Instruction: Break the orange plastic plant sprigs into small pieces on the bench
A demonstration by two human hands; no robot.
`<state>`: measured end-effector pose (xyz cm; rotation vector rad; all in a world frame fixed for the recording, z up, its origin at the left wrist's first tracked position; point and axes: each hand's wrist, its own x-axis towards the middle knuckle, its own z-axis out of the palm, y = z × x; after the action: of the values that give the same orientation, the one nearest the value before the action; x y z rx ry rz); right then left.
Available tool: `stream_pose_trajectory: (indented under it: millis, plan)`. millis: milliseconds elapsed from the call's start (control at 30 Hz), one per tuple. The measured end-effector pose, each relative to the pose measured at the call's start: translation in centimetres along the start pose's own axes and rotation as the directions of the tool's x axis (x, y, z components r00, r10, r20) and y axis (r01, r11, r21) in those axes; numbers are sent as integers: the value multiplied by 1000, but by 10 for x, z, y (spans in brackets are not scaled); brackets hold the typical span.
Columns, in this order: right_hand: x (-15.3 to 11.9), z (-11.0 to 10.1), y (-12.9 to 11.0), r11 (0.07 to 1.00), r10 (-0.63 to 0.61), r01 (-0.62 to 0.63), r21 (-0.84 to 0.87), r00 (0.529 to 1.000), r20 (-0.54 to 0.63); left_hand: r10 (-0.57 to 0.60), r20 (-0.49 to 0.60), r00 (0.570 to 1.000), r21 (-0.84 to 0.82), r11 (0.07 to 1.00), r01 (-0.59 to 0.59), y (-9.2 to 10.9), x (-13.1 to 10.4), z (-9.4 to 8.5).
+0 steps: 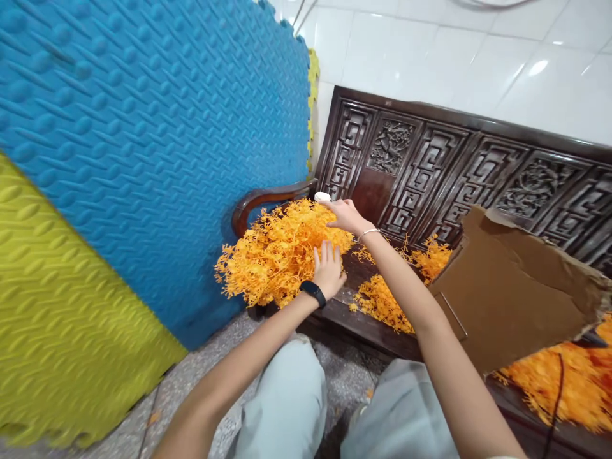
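Note:
A big heap of orange artificial foliage (272,258) with thin branching sprigs sits at the left end of the dark wooden bench. My left hand (329,271), with a black band on its wrist, rests against the near right side of the heap, fingers spread. At the heap's upper right is my right hand (345,215), which wears a thin bracelet. Its thumb and fingers are apart, bent over the edge of the foliage. Just beyond those fingertips shows a small white round object (322,197), partly hidden.
Smaller orange clumps (382,305) lie on the bench seat (349,319). A torn brown cardboard piece (521,287) stands at the right, with more orange foliage (564,382) below it. Carved bench back (373,185) runs behind. Blue foam mats (157,146) with yellow ones (62,319) rise at left.

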<state>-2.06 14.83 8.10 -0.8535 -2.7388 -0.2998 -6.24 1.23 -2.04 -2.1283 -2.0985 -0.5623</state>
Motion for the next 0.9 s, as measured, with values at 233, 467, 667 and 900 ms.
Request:
stream_pose_trajectory:
  millis: [233,467,667,900]
  plan:
    - [13,-28,-8,993,115,-116,-10,993,-30,-11,-154,988,175,984,38,-34,42,-11]
    - [28,-50,5,895,255,-118,430,926,-278,42,-182,982,199,980,-5,-46,45,-11]
    - [44,-59,-17,747,381,-57,662,853,-357,132,-226,965,263,962,-70,-50,38,-7]
    - [58,-85,-25,602,510,-2,799,771,-382,113,-160,981,237,969,-73,-66,33,-6]
